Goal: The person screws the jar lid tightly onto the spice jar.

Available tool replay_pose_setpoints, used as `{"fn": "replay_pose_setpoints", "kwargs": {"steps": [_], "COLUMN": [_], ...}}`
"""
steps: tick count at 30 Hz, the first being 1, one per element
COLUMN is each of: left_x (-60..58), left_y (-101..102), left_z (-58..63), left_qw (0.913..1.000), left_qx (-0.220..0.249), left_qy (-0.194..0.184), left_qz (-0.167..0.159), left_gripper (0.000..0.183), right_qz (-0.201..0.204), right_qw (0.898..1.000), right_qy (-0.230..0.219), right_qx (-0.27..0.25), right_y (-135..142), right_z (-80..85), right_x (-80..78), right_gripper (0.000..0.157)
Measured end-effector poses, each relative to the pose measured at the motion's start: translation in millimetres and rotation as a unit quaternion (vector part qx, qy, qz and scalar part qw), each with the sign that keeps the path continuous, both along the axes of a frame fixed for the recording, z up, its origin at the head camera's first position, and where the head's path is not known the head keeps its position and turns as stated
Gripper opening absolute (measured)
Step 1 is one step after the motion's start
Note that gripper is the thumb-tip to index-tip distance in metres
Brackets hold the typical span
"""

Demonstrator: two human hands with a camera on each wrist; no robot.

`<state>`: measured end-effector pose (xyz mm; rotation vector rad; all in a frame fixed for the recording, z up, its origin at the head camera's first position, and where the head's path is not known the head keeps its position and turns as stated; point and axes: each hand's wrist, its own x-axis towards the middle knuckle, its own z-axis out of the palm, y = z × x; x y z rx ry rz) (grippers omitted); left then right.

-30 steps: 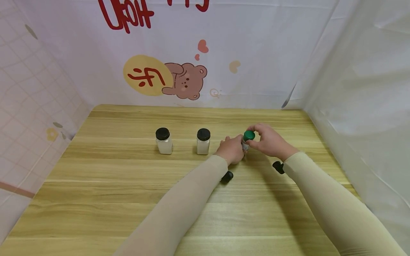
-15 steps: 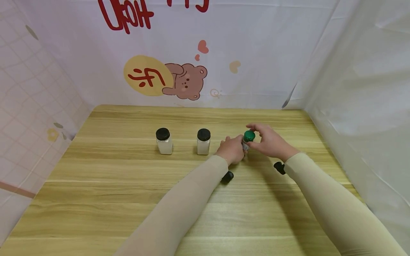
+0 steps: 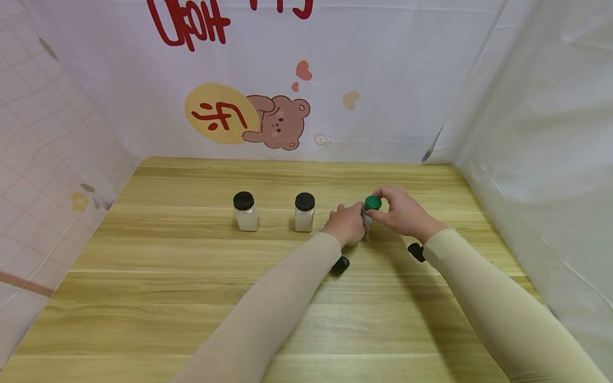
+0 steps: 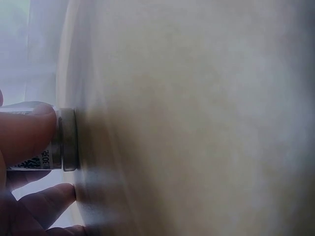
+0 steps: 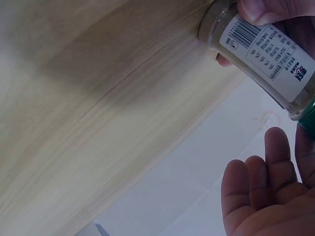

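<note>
A small clear spice jar (image 5: 268, 56) with a printed barcode label stands near the back right of the table, its base at or just over the wood. My left hand (image 3: 347, 223) grips the jar's body from the left, thumb over the label. On top sits a green lid (image 3: 372, 202), which my right hand (image 3: 407, 213) pinches between thumb and fingers. In the right wrist view only an edge of the lid shows, and several other fingers extend beside it. The left wrist view catches the jar's lower end (image 4: 69, 140).
Two black-lidded jars with pale contents, a left one (image 3: 246, 215) and a nearer one (image 3: 304, 215), stand upright left of my hands. The wooden table (image 3: 167, 298) meets a printed white backdrop (image 3: 383, 53) behind. Small black objects (image 3: 340, 265) show by both wrists.
Half a second ago my right fingers were spread a little off the green lid; now they close in on it again. My left hand and the jar stay in place.
</note>
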<state>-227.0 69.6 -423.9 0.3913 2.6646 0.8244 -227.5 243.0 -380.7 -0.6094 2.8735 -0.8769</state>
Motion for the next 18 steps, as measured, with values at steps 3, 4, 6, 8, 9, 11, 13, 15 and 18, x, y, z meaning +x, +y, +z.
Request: {"fn": "replay_pose_setpoints", "kwargs": {"steps": [3, 4, 6, 8, 9, 11, 13, 15, 18], "left_x": [0.8, 0.8, 0.7, 0.5, 0.1, -0.4, -1.0, -1.5, -2.0], "left_y": [-0.3, -0.3, -0.2, 0.0, 0.2, 0.4, 0.8, 1.1, 1.4], "left_z": [0.7, 0.7, 0.4, 0.3, 0.0, -0.4, -0.8, -1.4, -2.6], "left_qw": [1.0000, 1.0000, 1.0000, 0.9999, 0.9999, 0.9999, 0.9999, 0.9999, 1.0000], "left_qx": [0.003, 0.004, 0.005, 0.006, 0.007, 0.005, 0.005, 0.002, -0.002], "left_qy": [-0.003, -0.005, -0.006, -0.007, -0.008, -0.010, -0.010, -0.009, -0.002], "left_qz": [0.001, 0.002, 0.003, 0.005, 0.006, 0.008, 0.008, 0.006, 0.000], "left_gripper": [0.017, 0.017, 0.019, 0.023, 0.024, 0.026, 0.026, 0.025, 0.026], "right_qz": [-0.005, -0.004, -0.001, 0.007, 0.012, 0.018, 0.018, 0.012, -0.002], "right_qw": [1.000, 1.000, 1.000, 1.000, 1.000, 1.000, 1.000, 1.000, 1.000], "right_qy": [-0.008, -0.012, -0.018, -0.020, -0.019, -0.013, -0.009, -0.009, -0.012], "right_qx": [0.002, 0.002, 0.002, 0.003, 0.003, 0.007, 0.010, 0.010, 0.006], "right_y": [-0.2, 0.1, 0.3, 0.4, 0.4, 0.6, 0.4, 0.3, -0.3], "right_z": [0.4, 1.0, 2.8, 4.4, 5.0, 5.1, 4.6, 3.5, 1.5], "right_x": [0.6, 0.8, 1.3, 1.5, 1.4, 1.0, 0.5, 0.0, -0.3], "right_gripper": [0.033, 0.038, 0.046, 0.049, 0.048, 0.040, 0.032, 0.027, 0.025]}}
